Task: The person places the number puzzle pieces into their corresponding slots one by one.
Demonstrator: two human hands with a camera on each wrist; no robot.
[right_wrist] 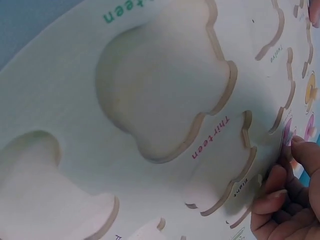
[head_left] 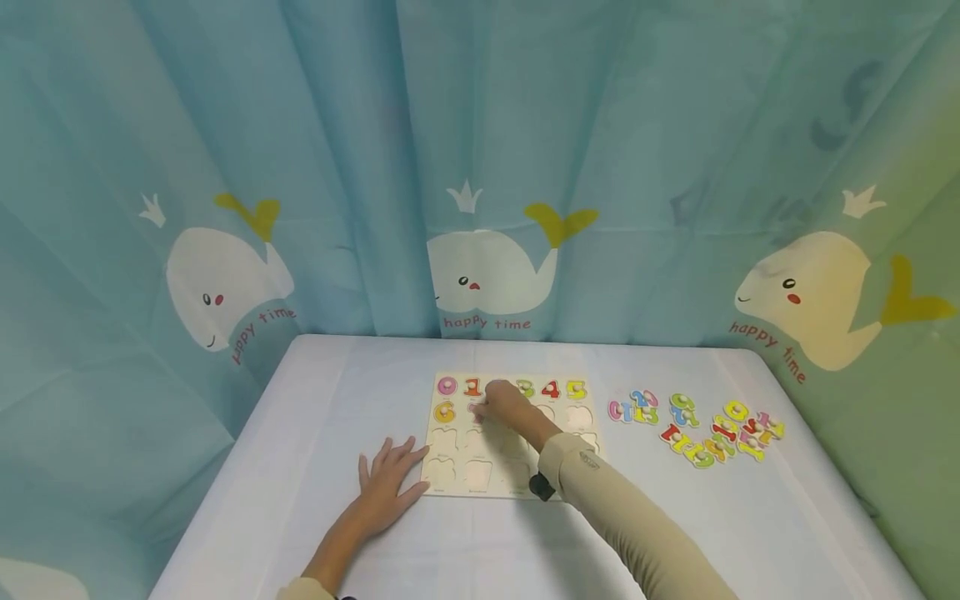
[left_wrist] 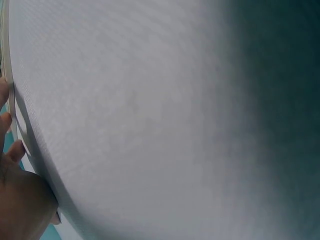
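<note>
Pink piece pinched at number board

The pink piece is held between thumb and fingers of the right hand, at 10 o'clock from the board's centre; whether it is seated cannot be told. The left hand is rested on the white table at 8 o'clock, fingers spread wide, board edge touched. Numerals 0, 1, 3, 4, 5 are seen in the top row. Loose pieces are scattered at 3 o'clock.

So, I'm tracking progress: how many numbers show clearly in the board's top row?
5: left to right, 0, 1, 3, 4 and 5; the right hand may hide another.
</note>
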